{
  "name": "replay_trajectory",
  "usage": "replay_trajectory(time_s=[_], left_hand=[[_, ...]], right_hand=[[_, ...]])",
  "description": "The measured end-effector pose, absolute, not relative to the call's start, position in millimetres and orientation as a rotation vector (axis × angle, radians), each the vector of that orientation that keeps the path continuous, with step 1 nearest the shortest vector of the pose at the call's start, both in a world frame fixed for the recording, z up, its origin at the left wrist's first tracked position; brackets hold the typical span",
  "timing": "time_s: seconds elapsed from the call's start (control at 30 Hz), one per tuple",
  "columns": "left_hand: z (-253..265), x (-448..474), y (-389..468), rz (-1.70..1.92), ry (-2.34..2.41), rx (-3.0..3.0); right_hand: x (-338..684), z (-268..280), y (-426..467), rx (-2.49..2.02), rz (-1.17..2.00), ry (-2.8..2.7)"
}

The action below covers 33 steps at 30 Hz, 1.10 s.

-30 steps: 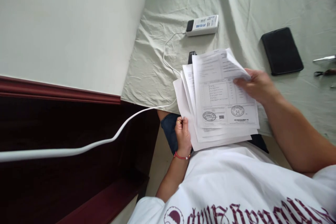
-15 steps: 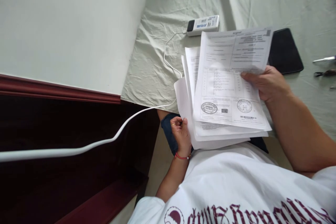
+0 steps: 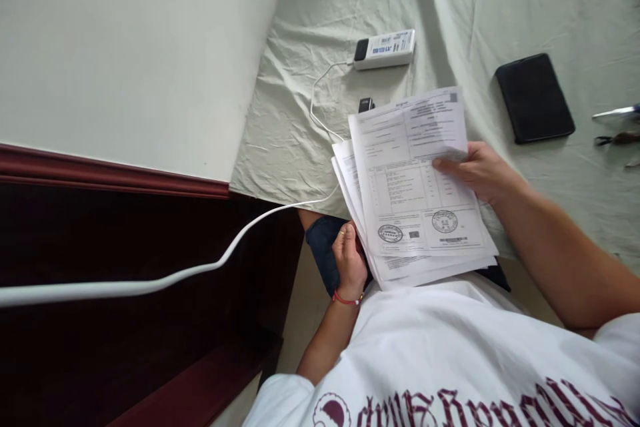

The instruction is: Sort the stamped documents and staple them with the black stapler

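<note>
Left hand: the left hand (image 3: 350,259), wearing a ring and a thin red cord bracelet (image 3: 346,298) at the wrist, held the lower left corner of a sheaf of white printed paper sheets (image 3: 415,187); its fingers were curled together and clamped on the edge of the sheets.
Right hand: the right hand (image 3: 480,170) gripped the right edge of the top sheet, thumb lying on the printed face and the other fingers hidden beneath the paper, pinching it.
Paper sheets: the sheaf was fanned slightly, held between both hands just above the near edge of the bed, in front of the person's white printed T-shirt (image 3: 450,353). The top sheet carried tables of text and two round stamps near its lower edge.
Bed: a pale green wrinkled bedsheet (image 3: 500,0) covered the surface beyond the papers.
Power bank: a white rectangular power bank with a black end (image 3: 385,49) lay on the bedsheet beyond the papers, well apart from both hands; a thin white cable (image 3: 320,103) ran from it toward the sheaf.
Small black object: a small dark item (image 3: 366,104) showed just past the top edge of the sheets; what it was could not be told.
Black case: a flat black rectangular case (image 3: 535,97) lay on the bedsheet to the right, apart from the papers.
Thick cord: a thick white cord (image 3: 150,285) ran across the dark red-brown wooden bed frame (image 3: 100,173) at left.
</note>
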<state>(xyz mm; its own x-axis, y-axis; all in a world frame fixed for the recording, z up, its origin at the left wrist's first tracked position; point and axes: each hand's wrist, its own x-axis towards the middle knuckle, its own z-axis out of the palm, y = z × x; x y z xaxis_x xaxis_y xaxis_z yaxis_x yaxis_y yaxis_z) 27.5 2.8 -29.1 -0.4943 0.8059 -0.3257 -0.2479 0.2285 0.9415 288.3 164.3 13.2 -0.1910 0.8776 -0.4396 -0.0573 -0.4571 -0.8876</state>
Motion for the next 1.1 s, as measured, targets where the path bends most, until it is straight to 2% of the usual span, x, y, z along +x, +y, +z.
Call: replay_trajectory(time_s=[0.17,0.4,0.7,1.1], left_hand=[[-34.2,23.0,2.9,1.408,1.743,0.615],[-33.9,23.8,4.5,1.411,1.741,0.560],[-32.7,21.4,4.7,1.517,1.719,0.574],[-25.9,22.9,7.0,1.453,1.621,0.401]], right_hand=[[285.8,10.0,163.7,-1.416,1.638,-1.165],[296.2,15.2,168.1,-1.626,1.193,-1.448],[301.5,18.8,178.0,-1.331,1.219,-0.760],[303.1,3.7,191.9,-1.213,1.204,-0.494]])
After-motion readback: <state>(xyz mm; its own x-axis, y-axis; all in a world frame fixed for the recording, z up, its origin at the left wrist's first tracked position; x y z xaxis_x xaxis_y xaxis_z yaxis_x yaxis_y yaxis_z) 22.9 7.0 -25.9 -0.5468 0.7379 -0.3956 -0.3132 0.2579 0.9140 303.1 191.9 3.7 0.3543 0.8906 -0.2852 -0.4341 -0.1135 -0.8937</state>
